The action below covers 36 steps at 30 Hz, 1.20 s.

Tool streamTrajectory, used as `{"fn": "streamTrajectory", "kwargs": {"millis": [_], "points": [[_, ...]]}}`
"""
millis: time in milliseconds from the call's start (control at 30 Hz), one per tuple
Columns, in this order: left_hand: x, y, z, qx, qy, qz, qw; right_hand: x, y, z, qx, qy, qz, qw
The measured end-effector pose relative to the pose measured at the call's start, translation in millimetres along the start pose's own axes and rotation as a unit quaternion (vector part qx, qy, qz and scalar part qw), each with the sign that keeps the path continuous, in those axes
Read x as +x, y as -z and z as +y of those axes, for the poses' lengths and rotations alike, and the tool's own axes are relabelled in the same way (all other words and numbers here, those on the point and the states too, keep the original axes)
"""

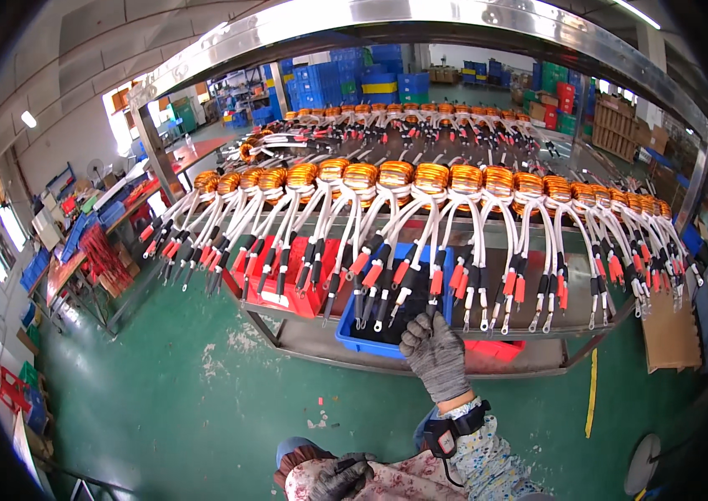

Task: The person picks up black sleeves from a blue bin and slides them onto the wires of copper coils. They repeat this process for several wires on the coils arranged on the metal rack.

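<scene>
A row of copper-wound ring coils lies along the near edge of a metal rack shelf. From each coil, white cable leads hang over the edge, with black and red sleeves and metal lugs at their ends. My right hand, in a grey knit glove, is closed around the end of one lead with a red and a black sleeve, just below the shelf edge. My left hand, in a dark grey glove, is low by my flowered apron; its finger posture is unclear.
A blue bin and a red bin stand on the lower shelf behind the hanging leads. A second row of coils lies farther back. At left is a workbench; a round stand is at lower right.
</scene>
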<state>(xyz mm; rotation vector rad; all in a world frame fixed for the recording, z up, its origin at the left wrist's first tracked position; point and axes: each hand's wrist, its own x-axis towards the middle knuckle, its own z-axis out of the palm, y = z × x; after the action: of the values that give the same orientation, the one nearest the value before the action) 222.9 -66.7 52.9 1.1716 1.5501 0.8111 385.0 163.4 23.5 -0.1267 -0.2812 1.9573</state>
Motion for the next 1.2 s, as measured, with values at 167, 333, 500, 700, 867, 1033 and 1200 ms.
{"fn": "streamTrajectory", "kwargs": {"millis": [167,333,500,700,867,1033,1200], "points": [[14,0,-38,-0.237,0.026,-0.048,0.970,-17,-5,11,-0.034,0.004,0.039,0.999],[28,1,-64,-0.308,0.020,-0.021,0.951,-79,55,64,-0.666,0.134,-0.201,0.706],[27,9,-44,-0.179,-0.001,-0.032,0.983,-118,12,106,-0.586,0.016,-0.117,0.802],[21,5,-35,-0.203,-0.045,-0.059,0.976,-53,-46,48,-0.359,0.049,0.036,0.931],[4,7,-7,-0.140,-0.002,0.015,0.990,-25,-31,42,-0.239,0.037,-0.001,0.970],[11,16,-22,-0.120,0.014,-0.018,0.993,-24,-33,54,-0.221,0.100,0.029,0.970],[4,14,-4,-0.022,-0.028,0.009,0.999,-17,-48,55,-0.211,0.099,0.043,0.971]]}}
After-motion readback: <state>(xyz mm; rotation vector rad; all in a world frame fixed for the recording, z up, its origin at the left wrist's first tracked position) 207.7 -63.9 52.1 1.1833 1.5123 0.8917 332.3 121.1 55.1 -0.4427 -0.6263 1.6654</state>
